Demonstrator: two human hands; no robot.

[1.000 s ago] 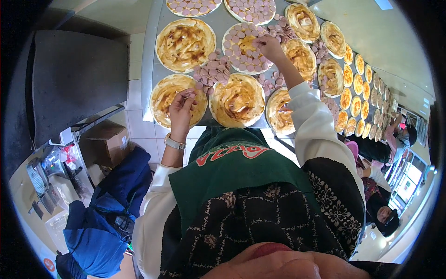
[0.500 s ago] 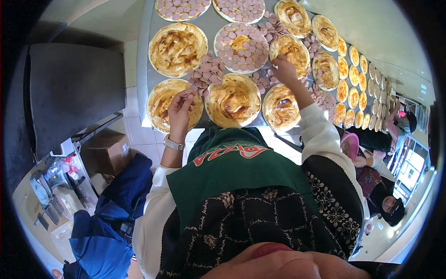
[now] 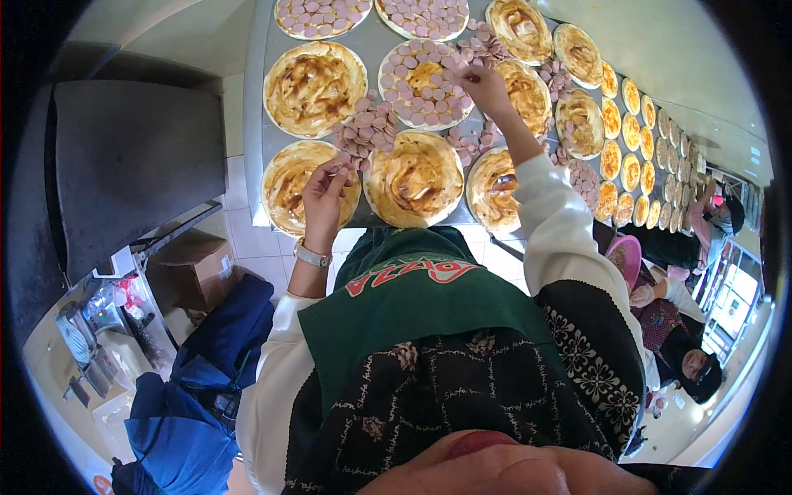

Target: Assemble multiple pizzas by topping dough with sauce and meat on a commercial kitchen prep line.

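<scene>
Over the near-left sauced pizza base (image 3: pixel 285 194), my left hand (image 3: pixel 324 196) pinches pinkish sausage slices (image 3: pixel 340 163) between its fingertips. Beside it lies a pile of sliced sausage (image 3: pixel 365 132). My right hand (image 3: pixel 488 89) is at the right edge of a pizza topped with sausage slices (image 3: pixel 425 82); its fingers are drawn together, and whatever they hold is too small to make out. Partly behind that hand sits a sauced base (image 3: pixel 528 95). Between the hands, another sauced base (image 3: pixel 412 180) shows no slices on top.
The metal table (image 3: pixel 256 99) carries rows of bases running far right, with more slice piles (image 3: pixel 483 45) between them. On the right, a person holds a pink bowl (image 3: pixel 629 257); another works farther off. At left are a dark panel (image 3: pixel 140 165) and a cardboard box (image 3: pixel 194 268).
My right hand has moved left and away from me, off the sauced base to the edge of the sausage-topped pizza. My left hand has barely moved.
</scene>
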